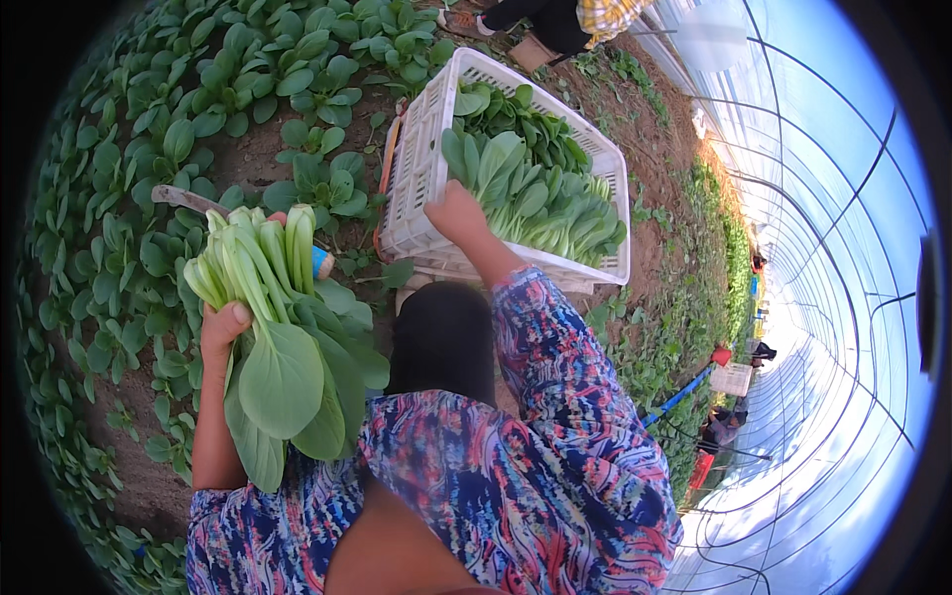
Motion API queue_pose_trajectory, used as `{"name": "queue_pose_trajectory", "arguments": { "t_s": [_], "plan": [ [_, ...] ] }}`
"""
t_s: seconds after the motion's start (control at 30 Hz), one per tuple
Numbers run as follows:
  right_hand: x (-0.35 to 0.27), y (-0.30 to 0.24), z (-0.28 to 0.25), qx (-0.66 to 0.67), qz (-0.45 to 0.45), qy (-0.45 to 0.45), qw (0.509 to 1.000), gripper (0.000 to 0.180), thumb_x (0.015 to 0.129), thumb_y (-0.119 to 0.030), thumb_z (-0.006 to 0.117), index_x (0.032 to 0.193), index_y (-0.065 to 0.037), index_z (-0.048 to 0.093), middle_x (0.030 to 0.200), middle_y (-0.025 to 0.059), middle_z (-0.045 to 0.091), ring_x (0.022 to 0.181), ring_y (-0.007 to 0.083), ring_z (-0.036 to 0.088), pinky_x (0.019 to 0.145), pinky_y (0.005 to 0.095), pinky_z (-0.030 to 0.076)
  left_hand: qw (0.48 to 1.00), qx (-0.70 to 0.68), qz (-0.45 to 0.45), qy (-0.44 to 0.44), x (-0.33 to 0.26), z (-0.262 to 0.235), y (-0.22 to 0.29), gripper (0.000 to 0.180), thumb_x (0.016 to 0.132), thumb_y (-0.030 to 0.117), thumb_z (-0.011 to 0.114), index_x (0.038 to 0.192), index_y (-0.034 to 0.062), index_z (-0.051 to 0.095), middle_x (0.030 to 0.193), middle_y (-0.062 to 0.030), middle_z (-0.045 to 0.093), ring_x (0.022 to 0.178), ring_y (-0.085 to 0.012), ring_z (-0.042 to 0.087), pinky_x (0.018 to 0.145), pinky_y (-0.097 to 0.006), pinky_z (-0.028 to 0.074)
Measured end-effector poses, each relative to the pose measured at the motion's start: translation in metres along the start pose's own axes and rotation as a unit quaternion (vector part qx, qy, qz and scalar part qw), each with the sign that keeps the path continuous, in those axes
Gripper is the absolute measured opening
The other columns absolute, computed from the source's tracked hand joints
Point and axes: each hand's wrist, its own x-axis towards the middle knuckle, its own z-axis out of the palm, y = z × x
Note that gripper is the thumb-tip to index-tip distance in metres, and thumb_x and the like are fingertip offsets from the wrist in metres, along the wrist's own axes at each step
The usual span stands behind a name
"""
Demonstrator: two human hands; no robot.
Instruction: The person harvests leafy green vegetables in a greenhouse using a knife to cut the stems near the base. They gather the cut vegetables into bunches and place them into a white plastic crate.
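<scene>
A bunch of bok choy (288,357) hangs over my left forearm side, pale stem ends up and leaves toward me. My left hand (226,325) is closed around it, thumb across the stems. Behind the stems a knife shows its blade (188,199) on one side and a blue handle (321,263) on the other; its middle is hidden, and it seems held along with the bunch. At the near left corner of a white plastic crate (415,203), my right hand (457,212) is closed on the rim, beside the bok choy (540,193) laid in rows inside.
Growing bok choy (129,238) covers the bed to the left. Another person in a checked yellow sleeve (607,18) crouches beyond the crate. Bare soil (659,129) and low weeds lie to the right, under the tunnel's plastic film and hoops. Other workers and crates (732,379) are far right.
</scene>
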Motion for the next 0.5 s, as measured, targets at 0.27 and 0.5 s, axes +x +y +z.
{"name": "queue_pose_trajectory", "arguments": {
  "t_s": [0.27, 0.5],
  "plan": [
    [-0.108, -0.033, -0.047, 0.496, -0.321, -0.050, 0.805, 0.068, 0.088, -0.043, 0.049, 0.135, 0.001, 0.027, 0.132, 0.0196, 0.039, 0.124, 0.0257, 0.036, 0.103, 0.0373, 0.026, 0.990, 0.077, 0.098, -0.065, 0.037, 0.154, 0.054, 0.061, 0.073, 0.026, 0.068, 0.123, 0.0002, 0.043, 0.112, -0.0102, 0.054, 0.097, -0.0193, 0.055, 0.086, -0.032, 0.044],
    [-0.119, -0.010, -0.062, 0.494, -0.340, 0.056, 0.798, 0.097, 0.074, -0.056, 0.059, 0.138, 0.001, 0.013, 0.140, 0.0240, 0.020, 0.132, 0.0320, 0.019, 0.107, 0.0371, 0.017, 0.973, 0.100, 0.148, -0.149, 0.064, 0.255, 0.052, 0.072, 0.069, 0.001, 0.068, 0.131, 0.0042, 0.031, 0.118, -0.0071, 0.050, 0.105, -0.0180, 0.051, 0.091, -0.031, 0.041]
  ]
}}
